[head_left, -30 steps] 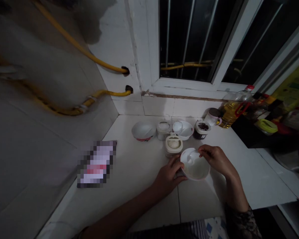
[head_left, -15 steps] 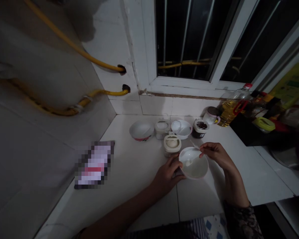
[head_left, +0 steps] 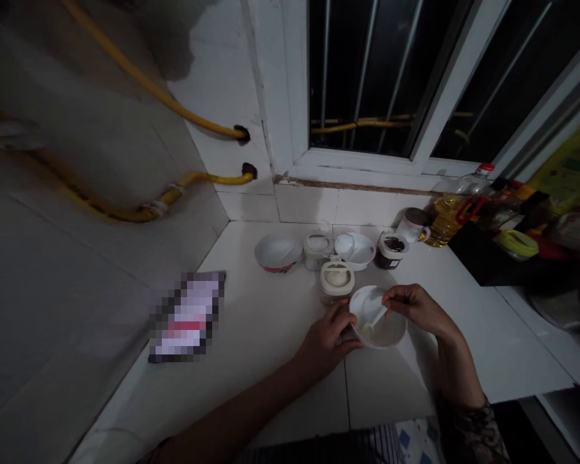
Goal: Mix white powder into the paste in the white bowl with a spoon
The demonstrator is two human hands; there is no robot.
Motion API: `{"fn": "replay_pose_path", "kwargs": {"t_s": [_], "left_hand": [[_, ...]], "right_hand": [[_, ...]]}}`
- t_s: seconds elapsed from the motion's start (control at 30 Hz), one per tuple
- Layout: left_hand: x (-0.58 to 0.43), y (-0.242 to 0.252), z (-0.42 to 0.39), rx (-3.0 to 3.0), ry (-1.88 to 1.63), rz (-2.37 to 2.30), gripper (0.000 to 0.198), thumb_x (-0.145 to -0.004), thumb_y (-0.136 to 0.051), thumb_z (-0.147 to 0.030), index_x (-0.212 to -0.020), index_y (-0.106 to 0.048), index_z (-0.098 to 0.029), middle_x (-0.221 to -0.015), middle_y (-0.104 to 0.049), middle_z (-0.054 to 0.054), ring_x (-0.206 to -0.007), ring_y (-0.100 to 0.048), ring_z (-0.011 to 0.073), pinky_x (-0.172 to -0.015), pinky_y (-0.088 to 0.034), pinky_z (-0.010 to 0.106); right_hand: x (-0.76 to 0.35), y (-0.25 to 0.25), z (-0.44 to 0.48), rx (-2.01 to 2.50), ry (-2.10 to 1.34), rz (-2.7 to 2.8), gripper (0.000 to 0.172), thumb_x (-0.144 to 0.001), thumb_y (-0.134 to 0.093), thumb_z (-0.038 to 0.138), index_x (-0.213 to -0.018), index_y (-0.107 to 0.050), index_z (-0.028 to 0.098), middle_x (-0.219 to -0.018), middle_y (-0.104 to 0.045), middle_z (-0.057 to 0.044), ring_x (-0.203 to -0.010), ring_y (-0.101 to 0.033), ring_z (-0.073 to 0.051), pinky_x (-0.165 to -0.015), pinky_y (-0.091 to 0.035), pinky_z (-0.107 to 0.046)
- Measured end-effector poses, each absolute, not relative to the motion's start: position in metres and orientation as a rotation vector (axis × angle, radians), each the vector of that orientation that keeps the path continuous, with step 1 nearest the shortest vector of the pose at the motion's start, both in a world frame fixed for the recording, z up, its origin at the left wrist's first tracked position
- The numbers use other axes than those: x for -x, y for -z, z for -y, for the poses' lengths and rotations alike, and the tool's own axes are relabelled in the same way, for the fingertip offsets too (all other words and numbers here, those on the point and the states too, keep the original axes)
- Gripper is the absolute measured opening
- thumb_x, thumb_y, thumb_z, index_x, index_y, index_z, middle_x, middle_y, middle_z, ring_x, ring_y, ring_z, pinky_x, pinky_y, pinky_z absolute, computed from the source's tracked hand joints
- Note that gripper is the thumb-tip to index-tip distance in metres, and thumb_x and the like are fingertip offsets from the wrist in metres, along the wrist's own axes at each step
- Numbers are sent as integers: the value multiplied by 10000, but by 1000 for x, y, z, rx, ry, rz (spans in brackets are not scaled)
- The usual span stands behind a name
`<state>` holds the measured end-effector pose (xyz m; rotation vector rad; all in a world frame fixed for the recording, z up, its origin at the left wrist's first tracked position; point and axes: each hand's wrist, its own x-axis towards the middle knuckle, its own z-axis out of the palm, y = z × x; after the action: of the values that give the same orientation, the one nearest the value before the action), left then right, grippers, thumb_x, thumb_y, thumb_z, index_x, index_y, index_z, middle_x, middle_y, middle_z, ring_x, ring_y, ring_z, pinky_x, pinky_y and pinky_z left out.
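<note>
Left hand (head_left: 327,341) is closed around the near-left side of the bowl (head_left: 390,336), fingers over the rim; right hand (head_left: 415,309) is narrow, pinching the handle of a white spoon (head_left: 373,320), whose head sits down inside the bowl; the bowl is between the hands, tilted up off level, with thin pale liquid in its low side; it is unclear whether its underside touches the tabletop (head_left: 265,328); bowl material cannot be told, though it looks thin-walled, light and stiff; wet contents will shift its balance and may make the inside slippery; best hold is the outer wall or rim, away from the spoon; spoon looks light and stiff, with a slim handle suited to a fingertip pinch; just beyond the left hand is an open tub (head_left: 336,281) holding a white lump; further out from the hands, along the wall, are a red-marked bowl (head_left: 278,252), a second tub (head_left: 317,251), a white dish (head_left: 358,251) and a dark-filled jar (head_left: 391,250); beyond the right hand is an oil bottle (head_left: 448,219); well left of the left hand lies a pixelated packet (head_left: 186,317).
</note>
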<state>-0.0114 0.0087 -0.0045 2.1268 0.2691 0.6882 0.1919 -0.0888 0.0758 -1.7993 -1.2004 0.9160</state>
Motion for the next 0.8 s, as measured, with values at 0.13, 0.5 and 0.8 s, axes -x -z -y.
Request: {"fn": "replay_pose_path", "kwargs": {"t_s": [0.13, 0.5, 0.8], "left_hand": [[12, 4, -9, -2119, -685, -272, 190, -831, -635, -333, -953, -556, -211, -1271, -479, 100, -997, -602, 207, -792, -535, 308], [12, 3, -9, -2105, -644, -269, 186, -820, -648, -296, -953, -546, -214, -1285, -458, 86, -1068, -571, 209, -817, -525, 291], [11, 6, -9, -2133, -643, -278, 210, -808, -660, -282, -962, -536, -212, -1307, -440, 92, -1038, -578, 207, -812, -516, 299]], "right_hand": [[-196, -79, 90, 1755, -985, 1079, 217, -654, -680, 384, -687, -671, 170, -571, -667, -7, -579, -578, -152, -633, -431, -284], [-216, -77, 92, 1608, -1067, 639, 201, -507, -724, 267, -644, -653, 138, -493, -651, -31, -341, -200, -18, -388, -66, -227], [-212, -72, 87, 1561, -1125, 592, 178, -477, -720, 216, -614, -647, 130, -479, -648, -31, -316, -207, 0, -362, -57, -203]]}}
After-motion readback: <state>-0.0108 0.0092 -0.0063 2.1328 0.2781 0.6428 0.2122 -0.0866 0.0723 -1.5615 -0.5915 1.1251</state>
